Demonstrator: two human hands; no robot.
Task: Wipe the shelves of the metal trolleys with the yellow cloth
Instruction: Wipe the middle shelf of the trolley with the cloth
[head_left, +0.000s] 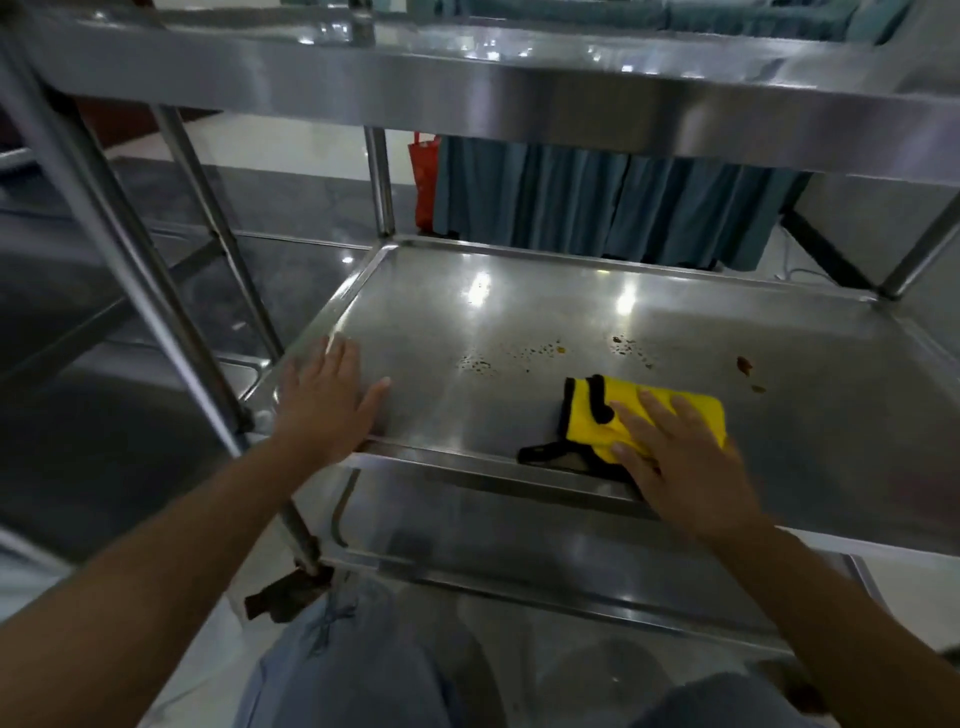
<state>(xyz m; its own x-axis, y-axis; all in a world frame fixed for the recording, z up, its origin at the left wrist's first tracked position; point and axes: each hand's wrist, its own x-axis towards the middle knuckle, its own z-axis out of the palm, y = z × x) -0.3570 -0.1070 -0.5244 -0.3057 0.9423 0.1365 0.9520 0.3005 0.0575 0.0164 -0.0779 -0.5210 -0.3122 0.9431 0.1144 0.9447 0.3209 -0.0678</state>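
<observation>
A yellow cloth (602, 421) with black edging lies near the front edge of the metal trolley's middle shelf (519, 312). My right hand (680, 462) presses flat on the cloth with straight fingers. My left hand (324, 402) rests flat on the shelf's front left corner, fingers spread. Brown crumbs and stains (540, 353) are scattered on the shelf behind the cloth. More brown spots (745, 366) sit to the right.
The trolley's top shelf (519, 98) hangs close overhead and a lower shelf (519, 561) sits below. Upright posts (124, 260) stand at the left. A second trolley (104, 322) is at the left. Teal curtains (597, 202) and a red bag (423, 182) are behind.
</observation>
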